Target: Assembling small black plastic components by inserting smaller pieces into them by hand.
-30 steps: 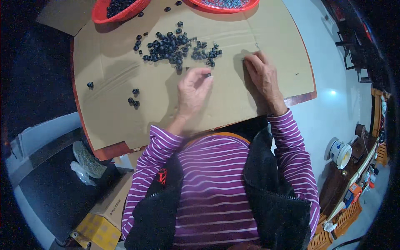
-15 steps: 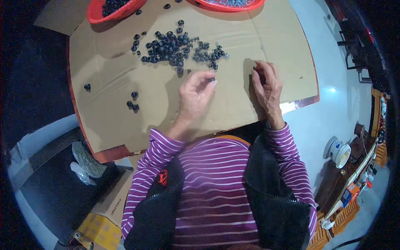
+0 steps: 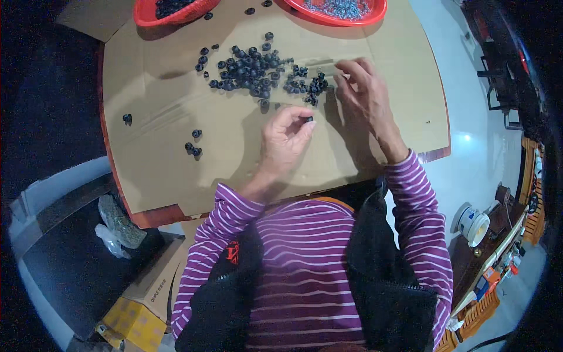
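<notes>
My left hand (image 3: 286, 136) pinches a small black round part (image 3: 309, 119) between thumb and fingertips, above the cardboard-covered table. To its right, my right hand (image 3: 365, 88) reaches forward with thumb and forefinger apart; nothing shows between them. Its fingertips are just right of a cluster of smaller black pieces (image 3: 311, 87). Left of that cluster lies a loose pile of round black plastic parts (image 3: 249, 70), some showing a hole in the middle. A few more such parts (image 3: 192, 148) lie apart, left of my left hand.
A red basket (image 3: 143, 22) with black parts stands at the far left, and a red tray (image 3: 375, 19) with shiny small bits at the far middle. The cardboard sheet (image 3: 158, 182) ends near my body. At lower left is a dark seat (image 3: 64, 270) with plastic bags.
My right hand has moved forward and left, toward the smaller black pieces. My left hand keeps its pinch on the black part. The whole view has shifted slightly.
</notes>
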`<state>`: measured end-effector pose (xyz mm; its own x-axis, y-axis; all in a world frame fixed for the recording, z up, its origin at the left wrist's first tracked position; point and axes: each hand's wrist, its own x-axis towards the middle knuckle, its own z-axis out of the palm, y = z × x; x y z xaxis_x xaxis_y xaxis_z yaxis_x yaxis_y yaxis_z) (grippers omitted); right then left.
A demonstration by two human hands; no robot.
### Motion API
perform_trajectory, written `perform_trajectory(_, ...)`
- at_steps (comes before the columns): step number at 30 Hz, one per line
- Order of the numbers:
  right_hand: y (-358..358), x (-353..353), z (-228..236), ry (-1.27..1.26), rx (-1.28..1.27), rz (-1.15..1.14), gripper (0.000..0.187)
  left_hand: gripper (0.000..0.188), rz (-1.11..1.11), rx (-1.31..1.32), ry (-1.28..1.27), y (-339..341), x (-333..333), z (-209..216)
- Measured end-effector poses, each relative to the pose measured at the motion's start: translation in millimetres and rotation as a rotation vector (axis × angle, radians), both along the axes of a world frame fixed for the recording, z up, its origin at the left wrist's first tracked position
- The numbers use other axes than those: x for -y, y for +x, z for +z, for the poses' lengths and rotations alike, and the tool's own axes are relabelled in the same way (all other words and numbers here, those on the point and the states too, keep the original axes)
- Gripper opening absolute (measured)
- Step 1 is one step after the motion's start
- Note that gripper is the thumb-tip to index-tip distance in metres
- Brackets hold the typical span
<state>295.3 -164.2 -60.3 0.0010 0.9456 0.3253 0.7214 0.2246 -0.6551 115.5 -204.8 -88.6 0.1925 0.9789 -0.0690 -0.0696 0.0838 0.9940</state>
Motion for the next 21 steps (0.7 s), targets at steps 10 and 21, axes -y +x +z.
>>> perform_trajectory(10,-15.9,-43.4,-15.1,-0.086,0.407,0.083,0.009,0.017,-0.03,0.229,-0.156,-10.3,-8.4,9.0)
perform_trajectory(21,0.9,-25.2,-10.1,-0.012,0.405,0.139,0.009,0.021,-0.115,0.476,-0.256,-21.9,-15.3,6.9)
